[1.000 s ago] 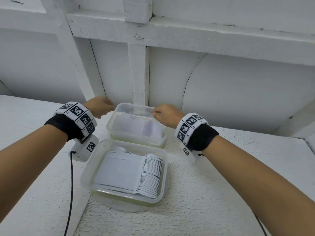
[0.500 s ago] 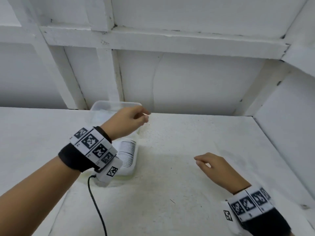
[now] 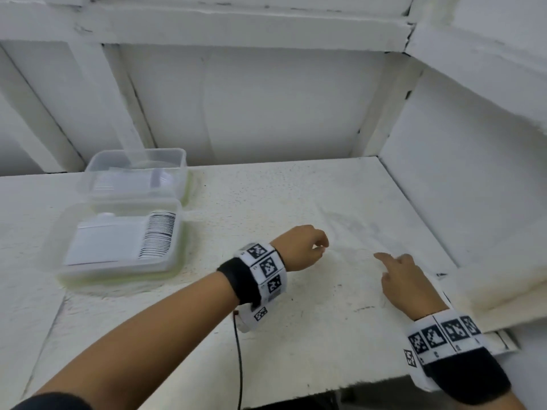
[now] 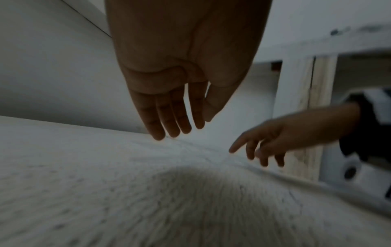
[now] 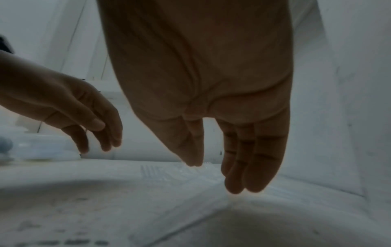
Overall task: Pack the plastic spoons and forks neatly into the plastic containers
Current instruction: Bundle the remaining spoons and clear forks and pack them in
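Two clear plastic containers sit at the table's left. The near container [image 3: 62, 232] holds a neat stack of white spoons [image 3: 158, 238]. The far container [image 3: 180, 161] holds more white cutlery, too blurred to tell apart. My left hand [image 3: 321, 247] hovers over the middle of the table, well right of the containers, its fingers [image 4: 180, 128] hanging relaxed and holding nothing. My right hand [image 3: 387, 263] is just right of it, index finger stretched out, also holding nothing. A faint pale ribbed shape like fork tines [image 5: 152, 172] lies on the table under the right hand [image 5: 211, 175].
A white wall with beams [image 3: 236, 28] rises behind the rough white table [image 3: 296, 335]. A side wall and a raised white ledge [image 3: 488, 291] close off the right. A black cable [image 3: 238, 365] hangs from the left wrist over the front edge.
Both hands have let go of the far container and come right and nearer, over the table's middle. The view has swung right, so the containers now sit at the left.
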Available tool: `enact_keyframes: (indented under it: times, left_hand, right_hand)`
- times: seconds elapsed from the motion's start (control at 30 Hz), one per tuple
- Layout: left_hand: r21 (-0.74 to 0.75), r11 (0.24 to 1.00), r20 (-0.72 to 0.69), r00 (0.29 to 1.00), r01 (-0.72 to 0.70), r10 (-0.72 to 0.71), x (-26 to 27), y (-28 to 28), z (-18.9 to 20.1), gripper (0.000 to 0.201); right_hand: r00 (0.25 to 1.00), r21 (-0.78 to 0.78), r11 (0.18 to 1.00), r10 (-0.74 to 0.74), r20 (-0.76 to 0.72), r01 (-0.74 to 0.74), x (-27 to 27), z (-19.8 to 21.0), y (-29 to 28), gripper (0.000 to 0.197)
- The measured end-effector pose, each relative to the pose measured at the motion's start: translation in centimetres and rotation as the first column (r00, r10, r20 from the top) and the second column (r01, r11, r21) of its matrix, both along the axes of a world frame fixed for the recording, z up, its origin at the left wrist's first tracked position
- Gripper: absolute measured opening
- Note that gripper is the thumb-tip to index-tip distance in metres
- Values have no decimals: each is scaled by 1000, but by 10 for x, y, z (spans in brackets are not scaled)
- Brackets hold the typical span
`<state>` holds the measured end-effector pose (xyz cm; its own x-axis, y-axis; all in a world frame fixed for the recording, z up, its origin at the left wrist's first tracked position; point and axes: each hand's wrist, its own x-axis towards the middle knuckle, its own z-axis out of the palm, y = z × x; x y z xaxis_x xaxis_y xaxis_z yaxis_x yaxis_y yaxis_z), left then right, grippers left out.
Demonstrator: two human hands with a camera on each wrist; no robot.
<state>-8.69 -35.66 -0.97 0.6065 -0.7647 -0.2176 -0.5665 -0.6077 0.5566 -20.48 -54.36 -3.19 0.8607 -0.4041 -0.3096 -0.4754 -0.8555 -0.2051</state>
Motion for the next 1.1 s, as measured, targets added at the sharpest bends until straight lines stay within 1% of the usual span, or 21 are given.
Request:
enact_keyframes:
  times: [0.07, 0.13, 0.2, 0.27, 0.33, 0.4, 0.43, 0.53, 0.6, 0.63, 0.7, 0.77, 0.87, 0.93, 0.97, 1.03, 1.07, 1.1]
  left_hand:
    - [71, 995, 25, 997, 70, -72, -1, -23, -13, 38]
    - [149, 977, 63, 985, 151, -162, -1, -43, -23, 48]
    - [258, 949, 85, 974, 183, -211, 0, -56, -30, 55]
    - [339, 928, 137, 967, 158, -215, 3, -64, -34, 53]
    - [363, 924, 213, 955, 118, -206, 4, -66, -36, 43]
    - [348, 932, 247, 949, 100, -194, 5, -63, -37, 36]
    - [335, 936, 234, 954, 105, -190, 6, -60, -37, 35]
    - [263, 957, 100, 984, 118, -149, 7, -49, -33, 30]
    - [220, 970, 52, 992, 101, -115, 7, -38, -31, 25]
    - [198, 976, 43, 994, 87, -97, 7, -31, -30, 22]
    - [153, 987, 31, 998, 56, -62, 7, -18, -28, 20]
    - [117, 993, 10, 1000, 18, -19, 8, -6, -24, 19]
    - [66, 997, -14, 999, -35, 36, 11, 10, -19, 5]
    - [45, 995, -28, 995, -90, 92, 14, 19, -17, 7]
    - [36, 991, -38, 991, -128, 129, 17, 24, -16, 8]
    - [18, 980, -55, 978, -198, 199, 22, 31, -15, 9]
    - [15, 977, -49, 975, -215, 215, 25, 33, -14, 13]
    - [13, 978, -25, 977, -210, 210, 28, 34, -15, 18]
  right_hand:
    - [998, 35, 998, -42, -36, 43, -3, 0, -9, 44]
    - [996, 50, 996, -69, -62, 72, -4, -1, -15, 43]
    - [993, 54, 995, -73, -94, 78, -5, -3, -19, 44]
    - [993, 55, 996, -68, -93, 74, -3, -4, -23, 43]
    - [996, 69, 995, -69, -48, 73, 0, -4, -25, 37]
    - [997, 87, 994, -72, -15, 73, 2, -3, -25, 28]
    - [998, 92, 994, -65, -8, 65, 2, -3, -24, 24]
    - [999, 127, 991, -44, 16, 42, 2, -3, -21, 12]
    - [997, 211, 976, -64, 47, 53, 1, -2, -19, 15]
    - [993, 288, 955, -96, 61, 75, 1, 0, -17, 18]
    - [980, 460, 879, -181, 81, 124, 0, 6, -11, 22]
    - [964, 580, 797, -257, 71, 169, 1, 13, -6, 23]
    - [943, 698, 677, -334, 9, 233, 2, 22, -1, 24]
    - [937, 746, 609, -346, -56, 270, 1, 26, 3, 25]
    - [937, 758, 588, -339, -86, 283, 1, 27, 6, 26]
    - [939, 761, 578, -323, -118, 295, 1, 29, 11, 23]
    - [943, 747, 600, -314, -110, 287, 2, 30, 13, 17]
    - [951, 712, 651, -296, -83, 265, 3, 32, 14, 13]
